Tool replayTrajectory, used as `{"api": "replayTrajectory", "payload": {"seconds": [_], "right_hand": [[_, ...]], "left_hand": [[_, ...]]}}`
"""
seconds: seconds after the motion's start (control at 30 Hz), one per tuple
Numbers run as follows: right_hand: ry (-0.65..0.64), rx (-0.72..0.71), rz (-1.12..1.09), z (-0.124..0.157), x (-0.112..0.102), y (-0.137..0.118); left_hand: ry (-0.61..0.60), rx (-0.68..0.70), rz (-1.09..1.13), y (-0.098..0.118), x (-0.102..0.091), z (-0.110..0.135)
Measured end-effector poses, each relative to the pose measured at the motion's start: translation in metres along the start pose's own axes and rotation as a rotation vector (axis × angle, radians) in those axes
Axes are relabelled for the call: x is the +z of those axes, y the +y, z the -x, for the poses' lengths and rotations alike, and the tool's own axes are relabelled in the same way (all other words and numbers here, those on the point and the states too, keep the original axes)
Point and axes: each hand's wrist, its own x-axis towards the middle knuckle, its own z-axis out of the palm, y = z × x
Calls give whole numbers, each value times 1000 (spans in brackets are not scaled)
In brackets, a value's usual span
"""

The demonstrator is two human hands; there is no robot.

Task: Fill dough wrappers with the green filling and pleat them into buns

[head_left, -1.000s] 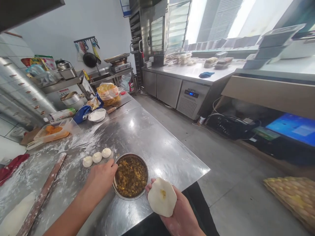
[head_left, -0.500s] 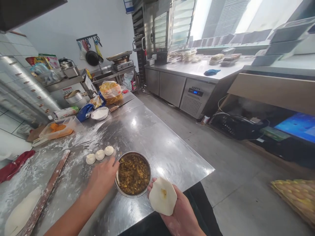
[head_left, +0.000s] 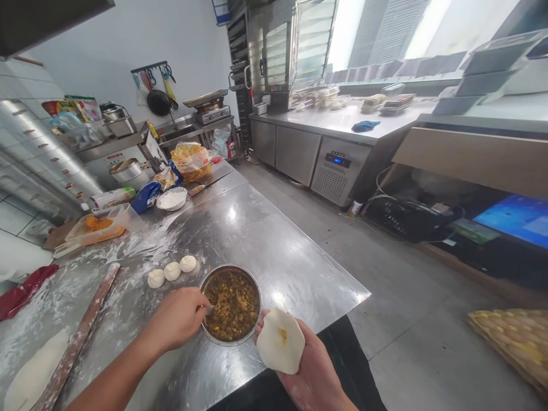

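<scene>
My right hand (head_left: 314, 374) lies palm up at the table's near edge and holds a flat round dough wrapper (head_left: 281, 341) with a small smear of filling in its middle. My left hand (head_left: 177, 318) is closed on the handle of a utensil that dips into a steel bowl (head_left: 204, 328) of brown-yellow filling (head_left: 231, 304). The utensil's working end is buried in the filling. Three small dough balls (head_left: 172, 270) sit in a row on the floured steel table (head_left: 265, 245), just beyond my left hand.
A long wooden rolling pin (head_left: 77, 338) and a flat piece of dough (head_left: 29, 374) lie at the left. A plastic tub with orange food (head_left: 99, 224), a white flour bowl (head_left: 172, 199) and bags stand at the table's far end. Counters, an oven rack and open floor lie right.
My left hand has drawn back toward me along the bowl's rim, and its fingers now curl around the utensil handle. The right hand with the wrapper has barely moved.
</scene>
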Motion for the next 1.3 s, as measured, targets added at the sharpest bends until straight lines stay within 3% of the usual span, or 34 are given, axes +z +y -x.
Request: {"api": "replayTrajectory", "payload": {"seconds": [0.23,0.37,0.7,1.07,1.3], "right_hand": [[-12,2,28,3,4,-1],[91,-27,57,9,8,-7],[305,-142,18,0,34,-21],[281,-92,18,12,20,-7],[300,-115,-24,11,26,-16]], "left_hand": [[-128,-15,298,-12,10,-11],[-183,-63,423,-23,13,-17],[-169,-52,426,-19,6,-14],[-215,-4,523,-26,10,-17],[-265,-35,684,-29,15,-24]]}}
